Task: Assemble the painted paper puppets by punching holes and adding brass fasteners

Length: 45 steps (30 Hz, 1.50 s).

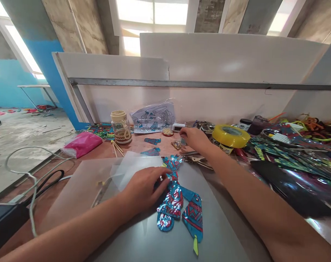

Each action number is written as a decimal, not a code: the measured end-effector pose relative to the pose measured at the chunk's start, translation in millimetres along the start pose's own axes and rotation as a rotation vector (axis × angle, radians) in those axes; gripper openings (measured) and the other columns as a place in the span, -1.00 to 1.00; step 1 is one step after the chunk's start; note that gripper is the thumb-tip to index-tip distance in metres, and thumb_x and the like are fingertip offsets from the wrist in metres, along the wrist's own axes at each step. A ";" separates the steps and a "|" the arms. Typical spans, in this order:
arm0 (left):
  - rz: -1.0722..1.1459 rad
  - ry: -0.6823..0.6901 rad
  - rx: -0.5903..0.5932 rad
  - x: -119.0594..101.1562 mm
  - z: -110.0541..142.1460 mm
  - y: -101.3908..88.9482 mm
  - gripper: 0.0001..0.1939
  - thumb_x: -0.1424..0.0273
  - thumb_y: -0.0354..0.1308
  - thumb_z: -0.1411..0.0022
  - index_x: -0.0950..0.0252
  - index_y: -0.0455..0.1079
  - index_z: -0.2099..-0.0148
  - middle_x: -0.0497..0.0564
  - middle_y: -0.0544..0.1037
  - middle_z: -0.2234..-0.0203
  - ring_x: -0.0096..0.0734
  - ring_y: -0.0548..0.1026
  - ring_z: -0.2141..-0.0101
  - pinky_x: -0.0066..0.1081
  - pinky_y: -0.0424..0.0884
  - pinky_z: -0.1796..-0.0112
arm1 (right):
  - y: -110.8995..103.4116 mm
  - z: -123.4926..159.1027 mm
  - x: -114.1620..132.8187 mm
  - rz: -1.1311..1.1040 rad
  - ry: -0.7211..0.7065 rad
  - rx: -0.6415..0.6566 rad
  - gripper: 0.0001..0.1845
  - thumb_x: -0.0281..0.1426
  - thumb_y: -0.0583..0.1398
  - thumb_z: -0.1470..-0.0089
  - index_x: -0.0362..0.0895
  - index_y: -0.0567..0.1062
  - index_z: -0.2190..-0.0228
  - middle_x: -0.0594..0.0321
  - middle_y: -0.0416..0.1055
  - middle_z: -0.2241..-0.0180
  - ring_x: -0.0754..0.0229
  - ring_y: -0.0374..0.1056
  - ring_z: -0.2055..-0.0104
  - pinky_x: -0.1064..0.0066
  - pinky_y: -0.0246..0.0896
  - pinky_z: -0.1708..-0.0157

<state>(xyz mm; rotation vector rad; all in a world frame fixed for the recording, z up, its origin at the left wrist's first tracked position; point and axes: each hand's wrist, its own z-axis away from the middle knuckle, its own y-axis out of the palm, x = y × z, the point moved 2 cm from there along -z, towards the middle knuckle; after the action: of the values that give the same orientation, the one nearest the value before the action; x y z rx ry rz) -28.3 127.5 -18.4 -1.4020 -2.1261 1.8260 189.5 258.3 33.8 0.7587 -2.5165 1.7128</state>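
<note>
A shiny blue figure with red and black patterns (174, 200), made of overlapping flat pieces, lies on a translucent sheet (209, 229). A yellow-green strip (195, 245) sticks out at its lower right. My left hand (146, 187) rests at the figure's left side, its fingertips and thumb apart and touching the upper part. Further back, my right hand (196, 139) has its fingers bent down and together over a small clear container (183, 141); what they pinch, if anything, is hidden. Beside it sits a small heap of glittering bits (176, 145).
Two loose patterned pieces (152, 141) lie behind the sheet, near a jar (121, 127) and a bagged line drawing (154, 118). Pliers (196, 159) and yellow tape (231, 136) are at right, beside piled strips (277, 156). A pink bag (82, 143) and cables (34, 178) occupy the left.
</note>
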 end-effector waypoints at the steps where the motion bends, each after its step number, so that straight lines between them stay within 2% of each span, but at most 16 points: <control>1: -0.045 0.018 0.030 -3.8 0.5 -1.9 -0.68 0.21 0.00 -0.37 0.17 0.43 -0.04 0.07 0.61 0.17 -0.14 0.54 0.14 -0.19 0.38 0.07 | -3.8 -0.2 0.6 -0.020 0.009 0.000 -0.78 -0.49 0.14 -0.11 -0.13 0.59 0.29 0.12 0.58 0.32 0.10 0.44 0.27 0.37 0.18 0.30; 7: -0.143 0.027 0.258 -14.0 0.5 -8.7 -0.47 0.07 0.18 -0.23 0.20 0.39 -0.16 0.18 0.52 0.03 0.05 0.47 0.03 -0.07 0.38 0.02 | -39.6 6.3 21.7 -0.279 0.012 0.091 -0.80 -0.36 0.19 -0.11 -0.11 0.60 0.25 0.24 0.56 0.40 0.28 0.39 0.49 0.45 0.24 0.48; 9: -0.190 0.030 0.279 -13.8 1.7 -7.8 -0.38 0.05 0.23 -0.18 0.20 0.35 -0.21 0.21 0.46 -0.02 0.09 0.42 -0.01 -0.03 0.36 -0.01 | -48.2 10.8 31.2 -0.475 -0.003 0.117 -0.77 -0.34 0.24 -0.07 -0.13 0.59 0.22 0.23 0.55 0.41 0.29 0.37 0.51 0.44 0.25 0.52; 11: -0.211 0.026 0.287 -12.3 2.8 -6.2 -0.39 0.04 0.23 -0.18 0.19 0.35 -0.21 0.21 0.44 -0.02 0.09 0.40 -0.01 -0.02 0.35 -0.02 | -54.3 15.8 41.5 -0.664 -0.045 0.123 -0.76 -0.35 0.28 -0.04 -0.15 0.56 0.21 0.25 0.53 0.46 0.29 0.37 0.51 0.43 0.29 0.51; 15: -0.142 0.016 0.290 -7.1 2.3 -3.2 -0.47 0.08 0.24 -0.19 0.11 0.39 -0.17 0.14 0.43 0.03 0.02 0.41 0.02 -0.05 0.35 -0.01 | -60.9 26.7 63.0 -0.755 -0.117 0.137 -0.91 -0.39 0.29 -0.03 -0.15 0.51 0.37 0.30 0.48 0.55 0.30 0.37 0.52 0.44 0.34 0.50; 18: -0.022 0.006 0.233 -4.9 0.8 -2.0 -0.54 0.16 0.29 -0.16 0.10 0.42 -0.10 0.10 0.41 0.00 -0.04 0.38 -0.01 -0.08 0.31 -0.05 | -63.0 35.1 77.6 -0.785 -0.165 0.200 -0.94 -0.41 0.29 -0.03 -0.14 0.51 0.42 0.30 0.50 0.53 0.30 0.40 0.49 0.44 0.38 0.46; 21: 0.125 -0.015 0.167 -8.1 -0.6 -2.6 -0.78 0.31 0.28 -0.16 0.20 0.47 0.12 0.09 0.45 0.04 -0.10 0.39 -0.01 -0.14 0.31 -0.05 | -65.2 42.2 88.1 -0.877 -0.206 0.260 -0.91 -0.40 0.31 -0.02 -0.14 0.50 0.40 0.29 0.52 0.46 0.30 0.43 0.45 0.43 0.41 0.41; 24: 0.345 -0.146 0.168 -13.5 -3.1 -9.1 -0.92 0.38 0.17 -0.19 0.24 0.43 0.25 0.03 0.54 0.30 -0.23 0.49 0.24 -0.27 0.41 0.17 | -69.4 47.0 93.9 -0.975 -0.248 0.347 -0.90 -0.40 0.31 -0.03 -0.14 0.49 0.39 0.29 0.53 0.43 0.30 0.44 0.42 0.44 0.42 0.38; 26: 0.512 -0.204 0.139 -17.0 -6.0 -20.6 -0.91 0.37 0.12 -0.20 0.26 0.41 0.25 -0.01 0.55 0.40 -0.31 0.50 0.37 -0.35 0.42 0.32 | -73.1 49.1 95.4 -1.048 -0.250 0.423 -0.90 -0.40 0.31 -0.05 -0.14 0.48 0.40 0.28 0.54 0.43 0.31 0.44 0.44 0.45 0.42 0.40; 27: 0.552 -0.196 0.088 -18.7 -7.6 -29.2 -0.89 0.36 0.12 -0.21 0.27 0.40 0.25 0.00 0.56 0.40 -0.32 0.50 0.39 -0.37 0.41 0.35 | -74.7 49.9 95.7 -1.094 -0.244 0.460 -0.89 -0.39 0.31 -0.06 -0.14 0.48 0.40 0.27 0.55 0.44 0.31 0.45 0.45 0.46 0.42 0.43; 29: 0.488 -0.136 -0.080 -21.6 -10.0 -50.2 -0.87 0.35 0.13 -0.21 0.28 0.43 0.23 0.01 0.58 0.38 -0.34 0.51 0.37 -0.39 0.40 0.35 | -76.1 51.3 96.6 -1.201 -0.221 0.528 -0.87 -0.37 0.33 -0.06 -0.14 0.48 0.39 0.27 0.56 0.44 0.31 0.46 0.48 0.49 0.39 0.49; 32: 0.249 -0.061 -0.345 -25.7 -8.7 -78.2 -0.85 0.37 0.14 -0.23 0.26 0.50 0.19 -0.03 0.58 0.42 -0.39 0.48 0.43 -0.43 0.37 0.40 | -70.0 53.1 100.7 -1.352 -0.174 0.625 -0.84 -0.36 0.35 -0.05 -0.13 0.48 0.37 0.27 0.58 0.43 0.32 0.47 0.50 0.53 0.37 0.53; 35: 0.147 0.032 -0.478 -30.3 -4.2 -89.8 -0.80 0.41 0.15 -0.26 0.20 0.53 0.09 -0.05 0.60 0.41 -0.43 0.49 0.44 -0.46 0.37 0.42 | -57.4 53.2 107.4 -1.438 -0.126 0.686 -0.80 -0.35 0.37 -0.02 -0.15 0.46 0.37 0.26 0.57 0.45 0.32 0.47 0.51 0.55 0.37 0.53; 39: 0.064 0.142 -0.507 -36.4 0.6 -88.9 -0.76 0.44 0.15 -0.28 0.18 0.53 0.03 0.00 0.62 0.30 -0.43 0.52 0.37 -0.48 0.41 0.40 | -47.9 51.5 112.4 -1.503 -0.114 0.665 -0.74 -0.34 0.40 0.01 -0.16 0.44 0.38 0.27 0.56 0.48 0.33 0.47 0.52 0.55 0.39 0.52; 43: 0.040 0.180 -0.457 -41.0 2.6 -88.4 -0.75 0.49 0.08 -0.30 0.24 0.50 0.03 0.01 0.61 0.27 -0.49 0.49 0.40 -0.47 0.44 0.37 | -50.9 51.8 112.3 -1.523 -0.132 0.622 -0.76 -0.35 0.38 -0.02 -0.16 0.43 0.38 0.28 0.56 0.47 0.33 0.49 0.49 0.55 0.41 0.48; 45: 0.005 0.202 -0.433 -42.0 3.3 -89.0 -0.72 0.51 0.06 -0.31 0.24 0.47 -0.01 0.01 0.60 0.22 -0.49 0.50 0.36 -0.46 0.46 0.32 | -53.3 52.4 112.0 -1.522 -0.130 0.611 -0.78 -0.36 0.38 -0.03 -0.16 0.44 0.37 0.28 0.56 0.46 0.34 0.49 0.48 0.56 0.41 0.47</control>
<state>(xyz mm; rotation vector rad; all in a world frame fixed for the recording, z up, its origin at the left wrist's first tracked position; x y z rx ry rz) -58.5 106.3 72.9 -1.5834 -2.4990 1.2006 125.1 153.8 89.2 2.0064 -0.6323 1.5562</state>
